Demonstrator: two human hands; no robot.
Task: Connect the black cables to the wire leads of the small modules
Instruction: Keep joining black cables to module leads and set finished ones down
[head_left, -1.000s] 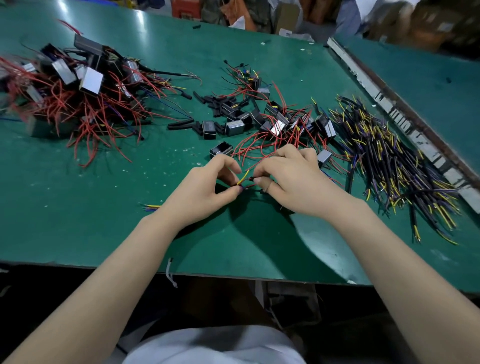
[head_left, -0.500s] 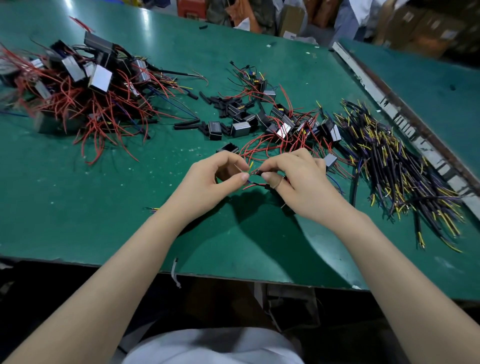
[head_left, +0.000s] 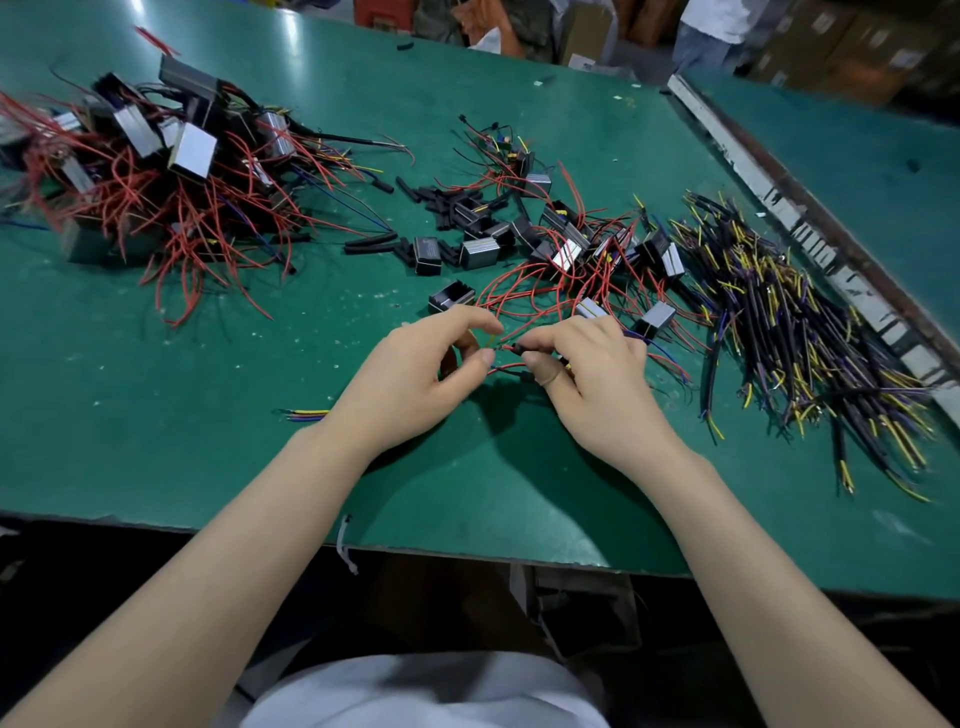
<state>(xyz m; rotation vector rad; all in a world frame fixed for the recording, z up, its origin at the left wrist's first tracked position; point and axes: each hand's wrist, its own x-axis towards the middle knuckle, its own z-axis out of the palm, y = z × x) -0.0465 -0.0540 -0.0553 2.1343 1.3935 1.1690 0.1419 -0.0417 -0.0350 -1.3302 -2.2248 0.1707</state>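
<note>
Two hands meeting at the middle of the green worktop (head_left: 156, 364) — left hand (head_left: 410, 384) pinching wire ends between thumb and forefinger, right hand (head_left: 592, 384) clamped on a short black piece with a red lead (head_left: 506, 347) poking toward the left fingertips. Held tip to tip, close together and just above the surface — likely so the bare ends can be mated or twisted with both grips steadying. Exactly which conductor sits in the left pinch: too small to tell. Looks like the joining step itself, mid-way through one connection.

Supply laid out within reach, no bins or trays anywhere — only loose heaps. Black cables (head_left: 789, 332) with yellow and purple cores fanned out to the right, near the right wrist. Small modules (head_left: 566, 249) with red leads clustered just beyond the hands, short black sleeve pieces (head_left: 371, 241) scattered among them. Far left, a bigger tangle of modules (head_left: 171, 171), well apart — possibly finished work, though not certain. Stray coloured wire ends (head_left: 306, 414) showing beside the left wrist.
</note>
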